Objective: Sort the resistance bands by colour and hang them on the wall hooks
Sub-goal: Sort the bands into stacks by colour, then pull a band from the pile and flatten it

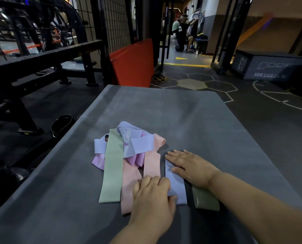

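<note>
A heap of resistance bands lies on a grey padded surface. In it are a light green band, lavender bands, peach bands and a pink band. To the right of the heap a single lavender band lies flat. My left hand pinches its near end with curled fingers. My right hand rests flat on its far part, fingers straight. A darker green band shows beneath my right wrist.
A black strap lies on the floor to the left. Black rack frames and an orange mat stand behind. A grey soft box sits at the far right. People stand in the distant corridor.
</note>
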Available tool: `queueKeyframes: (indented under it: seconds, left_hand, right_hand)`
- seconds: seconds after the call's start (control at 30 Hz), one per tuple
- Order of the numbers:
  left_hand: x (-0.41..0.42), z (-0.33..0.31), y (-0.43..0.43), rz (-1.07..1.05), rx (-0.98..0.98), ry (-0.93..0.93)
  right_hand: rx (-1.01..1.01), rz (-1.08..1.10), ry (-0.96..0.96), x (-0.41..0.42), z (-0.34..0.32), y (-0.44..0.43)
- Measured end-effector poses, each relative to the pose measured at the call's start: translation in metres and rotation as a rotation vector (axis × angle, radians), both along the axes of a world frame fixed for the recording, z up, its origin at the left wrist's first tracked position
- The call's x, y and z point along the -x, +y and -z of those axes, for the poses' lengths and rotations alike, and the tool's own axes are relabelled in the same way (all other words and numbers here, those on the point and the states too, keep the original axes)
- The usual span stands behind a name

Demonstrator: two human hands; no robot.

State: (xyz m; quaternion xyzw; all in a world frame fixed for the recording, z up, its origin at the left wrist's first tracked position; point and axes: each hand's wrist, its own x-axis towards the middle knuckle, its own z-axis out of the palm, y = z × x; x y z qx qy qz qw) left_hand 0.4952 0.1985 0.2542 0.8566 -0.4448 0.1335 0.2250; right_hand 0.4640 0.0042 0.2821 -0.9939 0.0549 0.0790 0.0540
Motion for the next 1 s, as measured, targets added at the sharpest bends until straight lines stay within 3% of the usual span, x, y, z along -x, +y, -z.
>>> queueKeyframes:
  seconds: [0.33, 0.53, 0.67, 0.87, 1.0]
  left_hand:
    - [-0.001, 0.009, -0.003, -0.014, -0.077, -0.015]
    - [-0.001, 0.004, -0.003, 0.022, -0.141, 0.106]
    - [-0.005, -0.009, 0.002, 0.057, -0.29, 0.215]
    - [-0.019, -0.026, 0.018, -0.005, -0.156, 0.226]
    - [-0.04, -0.04, 0.038, -0.215, -0.052, 0.328]
  right_hand:
    - [0.024, -0.001, -0.029, -0.001, 0.008, -0.001]
    - [0.01, -0.003, -0.036, -0.001, 0.011, -0.004]
    - [-0.03, 0.016, -0.046, -0.002, 0.007, -0.002]
    - [-0.113, 0.058, -0.058, -0.005, -0.01, 0.0]
    - [-0.104, 0.041, -0.127, -0.006, -0.024, 0.0]
